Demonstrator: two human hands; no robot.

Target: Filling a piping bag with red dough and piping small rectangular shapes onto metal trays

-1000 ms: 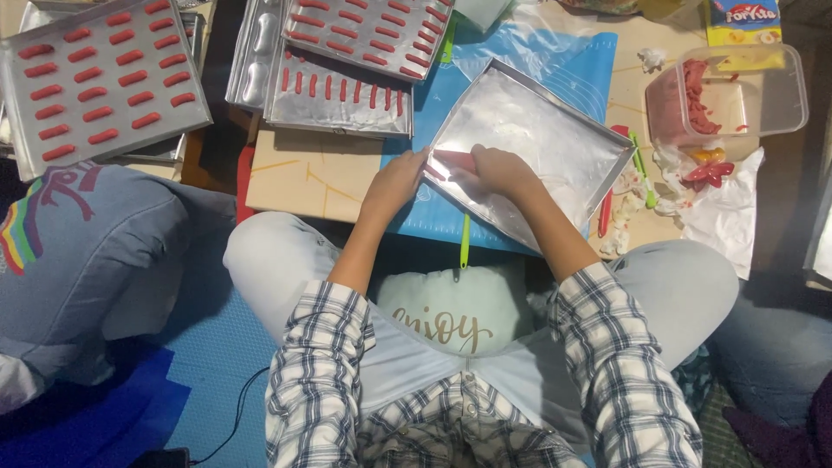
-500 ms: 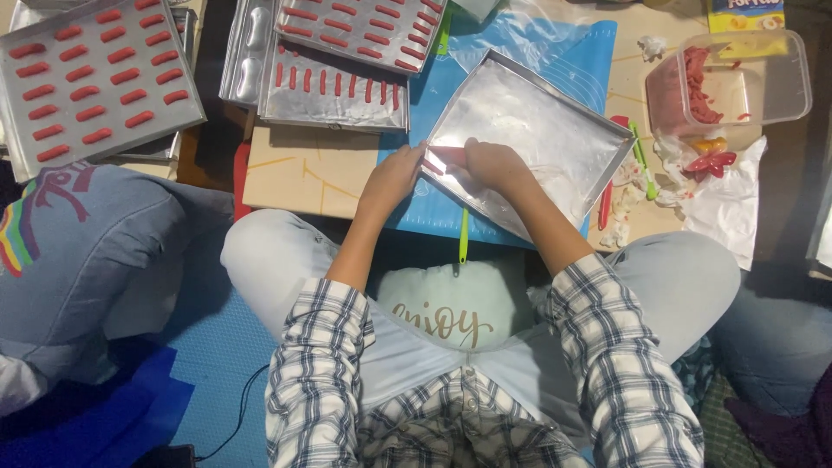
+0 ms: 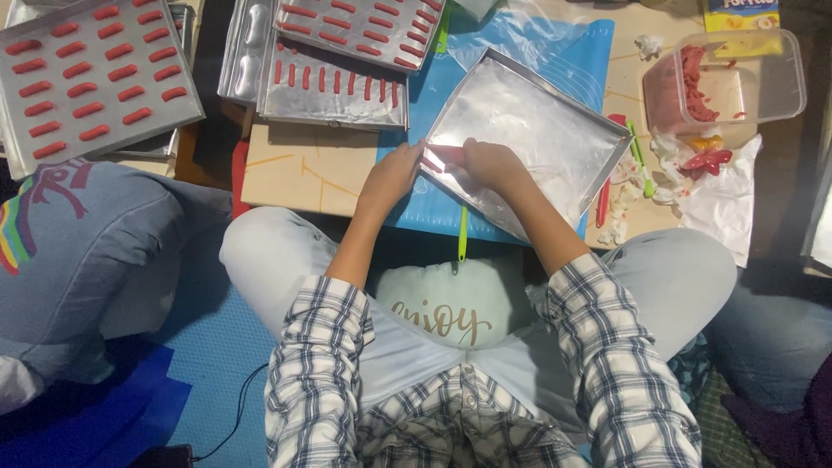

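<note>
An empty metal baking tray (image 3: 537, 121) lies tilted on a blue mat (image 3: 568, 43). Both of my hands meet at its near left corner. My left hand (image 3: 392, 178) and my right hand (image 3: 490, 165) pinch the two ends of a thin red dough stick (image 3: 442, 156), held just over the tray's rim. My forearms reach out from plaid sleeves over my crossed legs.
Trays of red dough sticks stand at the far left (image 3: 95, 74) and at the back (image 3: 360, 26), (image 3: 329, 87). A clear tub of red dough (image 3: 724, 82) and crumpled white plastic (image 3: 719, 195) are at the right. A green tool (image 3: 462, 234) lies nearby. A person in grey (image 3: 87, 251) sits left.
My hands stay at the tray's near left corner, their fingers working the red stick. The view has shifted slightly.
</note>
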